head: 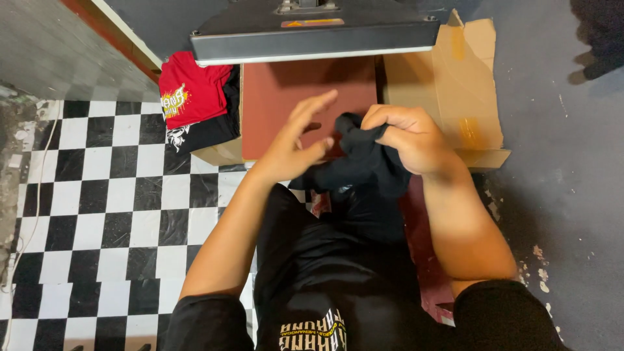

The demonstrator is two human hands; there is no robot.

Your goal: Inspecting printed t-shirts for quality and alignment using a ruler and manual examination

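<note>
- A red printed T-shirt (190,91) lies on a black one, left of the heat press.
- The left hand (294,144) is loose, fingers spread, its thumb touching the black garment (356,170).
- That garment hangs over the press's reddish lower pad (286,104), trailing toward the person's lap.
- The right hand (409,136) is clenched on its upper edge, the nearer grip.
- An opened cardboard box (465,84) sits to the right.

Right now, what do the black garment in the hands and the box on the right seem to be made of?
The black garment looks like soft matte knit fabric: it bunches and folds in the right hand. The box looks like plain brown cardboard, with dull creased flaps and tape strips.
</note>
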